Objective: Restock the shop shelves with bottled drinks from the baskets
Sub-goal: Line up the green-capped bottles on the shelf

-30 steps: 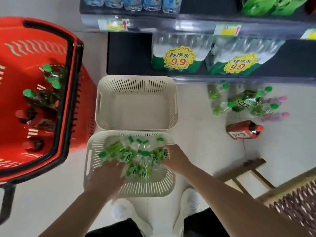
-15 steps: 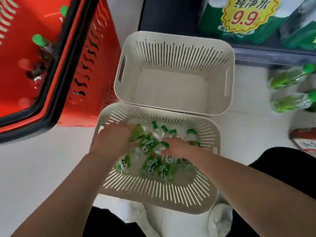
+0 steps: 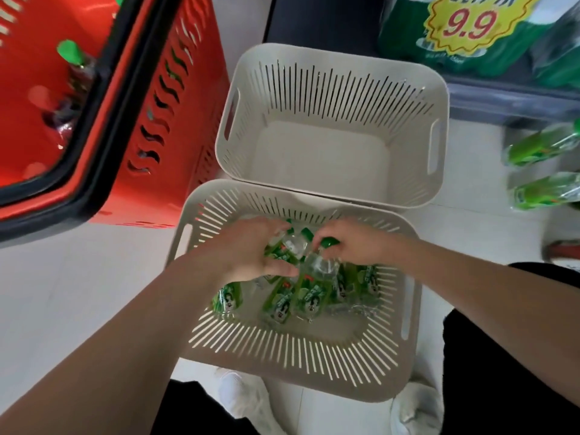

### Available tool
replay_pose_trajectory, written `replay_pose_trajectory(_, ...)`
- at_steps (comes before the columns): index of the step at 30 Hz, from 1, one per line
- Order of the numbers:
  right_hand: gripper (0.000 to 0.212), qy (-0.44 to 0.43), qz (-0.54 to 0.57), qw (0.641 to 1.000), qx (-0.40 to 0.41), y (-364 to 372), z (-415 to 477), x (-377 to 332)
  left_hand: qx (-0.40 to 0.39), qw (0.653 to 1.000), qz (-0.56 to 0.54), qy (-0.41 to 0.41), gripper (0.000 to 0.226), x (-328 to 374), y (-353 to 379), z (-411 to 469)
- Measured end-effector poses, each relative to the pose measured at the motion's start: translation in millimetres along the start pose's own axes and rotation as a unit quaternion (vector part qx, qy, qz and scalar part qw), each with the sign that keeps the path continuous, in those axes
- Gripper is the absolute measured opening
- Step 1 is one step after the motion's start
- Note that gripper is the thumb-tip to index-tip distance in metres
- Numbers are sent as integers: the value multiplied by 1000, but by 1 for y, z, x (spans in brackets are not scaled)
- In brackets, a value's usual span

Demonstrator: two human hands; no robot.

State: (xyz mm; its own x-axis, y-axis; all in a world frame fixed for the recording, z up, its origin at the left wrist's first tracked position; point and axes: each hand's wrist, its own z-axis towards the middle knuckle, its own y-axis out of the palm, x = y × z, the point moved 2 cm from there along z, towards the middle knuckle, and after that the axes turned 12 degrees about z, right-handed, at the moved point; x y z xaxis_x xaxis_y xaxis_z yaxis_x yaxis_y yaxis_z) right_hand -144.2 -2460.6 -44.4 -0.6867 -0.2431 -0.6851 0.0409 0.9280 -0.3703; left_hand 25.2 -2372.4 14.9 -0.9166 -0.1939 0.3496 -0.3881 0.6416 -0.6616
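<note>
At the far left a red basket [image 3: 150, 127] w/ a black rim is seen on the pale floor [image 3: 62, 293]. A dark bottle [image 3: 75, 67] w/ a green cap is seen inside it. Other things in there are too blurred to tell.

In the middle two cream baskets are set one behind the other, edges touching. The bare bottom of the far cream basket [image 3: 329, 80] can be seen. In the near cream basket [image 3: 282, 350] a pile of small bottles [image 3: 282, 306] w/ green labels is held, laid down & tilted, caps mostly toward the far side.

Both hands are put down into this near basket. A clear-top bottle [image 3: 290, 244] is gripped by the left hand [image 3: 251, 249] – thumb on top, fingers curled under. Just to the right, a green-cap bottle [image 3: 317, 266] is pinched at its cap by the right hand [image 3: 354, 243], w/ the fingers bent round it. That bottle is tilted, its low end down among the pile. The two held bottles are just beside each other.

At the near edge white shoes [image 3: 241, 394] & dark trousers [image 3: 502, 340] are seen.

At the right two green bottles [image 3: 539, 149] are laid on their sides on the floor – blurred. At the far right a big green water pack [image 3: 408, 36] w/ a yellow "9.9" sticker is set on a low shelf [image 3: 502, 98].
</note>
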Motion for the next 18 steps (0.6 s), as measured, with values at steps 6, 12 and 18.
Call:
replay_pose_trajectory(6, 16, -60, 128, 989, 42, -30, -18, -40, -2, 999, -53, 10, 100, 13, 4, 4)
replay_pose_trajectory(12, 16, -67, 263, 959, 79, -15, -19, -56, 35, 998, -54, -22, 91, 12, 7, 2)
replay_pose_trajectory(18, 26, -51, 437, 895, 76, -10, -10, -52, 92, 995, -20, -38, 73, 1, -1, -3)
